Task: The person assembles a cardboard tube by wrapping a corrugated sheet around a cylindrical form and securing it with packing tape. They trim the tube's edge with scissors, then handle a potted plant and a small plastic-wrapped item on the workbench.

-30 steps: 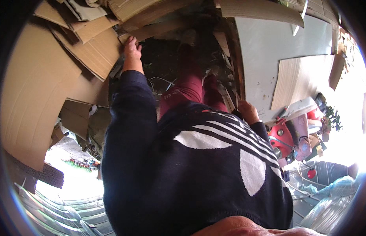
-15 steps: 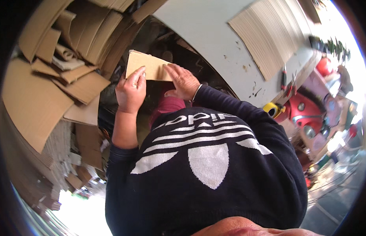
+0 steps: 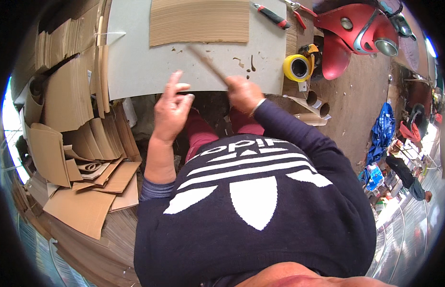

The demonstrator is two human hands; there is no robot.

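Observation:
My right hand [image 3: 245, 94] is closed around the near end of a cardboard piece [image 3: 207, 63], which shows as a narrow brown strip, nearly edge-on and blurred. It slants up and to the left over the grey tabletop [image 3: 129, 62]. My left hand [image 3: 171, 111] is raised near the table's front edge, fingers apart and nothing in them. Beyond the cardboard piece lies a stack of cut cardboard [image 3: 199, 21], its many layered edges showing.
Bundles of cardboard [image 3: 69, 98] and loose sheets [image 3: 81, 208] crowd the left side. Right of the stack lie a red-and-black handled tool [image 3: 271, 16] and red-handled pliers [image 3: 299, 12]. A yellow tape roll [image 3: 290, 68], cardboard tubes [image 3: 323, 110] and a red ride-on toy [image 3: 335, 55] are further right.
My left hand has let go of the cardboard piece. My right hand now holds it alone, turned nearly edge-on near the table. The view has swung round, bringing the table front and centre.

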